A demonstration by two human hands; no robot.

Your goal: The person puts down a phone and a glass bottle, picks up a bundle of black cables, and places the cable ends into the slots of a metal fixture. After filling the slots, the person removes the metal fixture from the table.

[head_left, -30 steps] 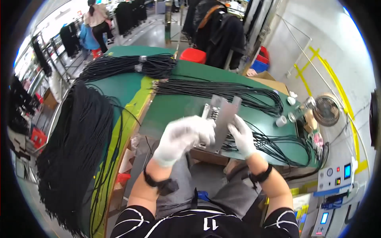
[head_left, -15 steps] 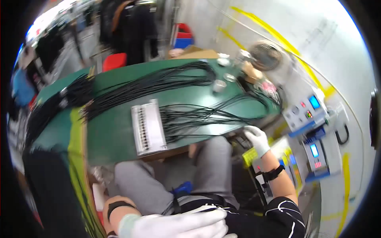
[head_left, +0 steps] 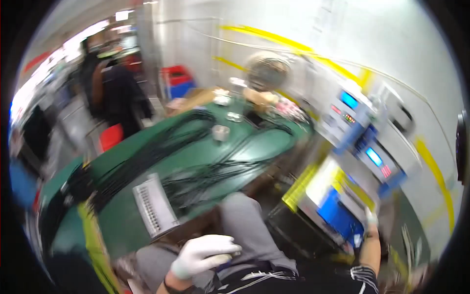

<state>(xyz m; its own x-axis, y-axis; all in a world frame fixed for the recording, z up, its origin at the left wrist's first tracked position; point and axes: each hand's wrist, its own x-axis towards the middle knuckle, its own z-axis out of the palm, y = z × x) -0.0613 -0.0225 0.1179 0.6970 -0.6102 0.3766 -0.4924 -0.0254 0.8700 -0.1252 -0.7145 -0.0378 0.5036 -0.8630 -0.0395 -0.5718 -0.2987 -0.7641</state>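
My left hand [head_left: 205, 252], in a white glove, hovers over my lap. Its fingers curl toward the thumb, and a small dark bit shows at the tips, too small to name. My right hand [head_left: 370, 219], also gloved, reaches out to the right beside a box-like unit with a blue panel [head_left: 340, 215] and a yellow strip. Blur hides its fingers. On the green table [head_left: 115, 215] lies a white block with a row of slots [head_left: 155, 206]. Black cables [head_left: 196, 181] stretch from it toward the far right.
A thick bundle of black cables [head_left: 142, 157] runs along the table's far side. Two instruments with lit blue screens [head_left: 349, 100] stand by the right wall. A round fan [head_left: 268, 71], a small white cup [head_left: 221, 133] and a red stool [head_left: 111, 137] are farther off.
The view has swung to the right. My right hand has moved from the table's edge to the unit with the blue panel. My left hand has risen over my lap, its fingers now curled.
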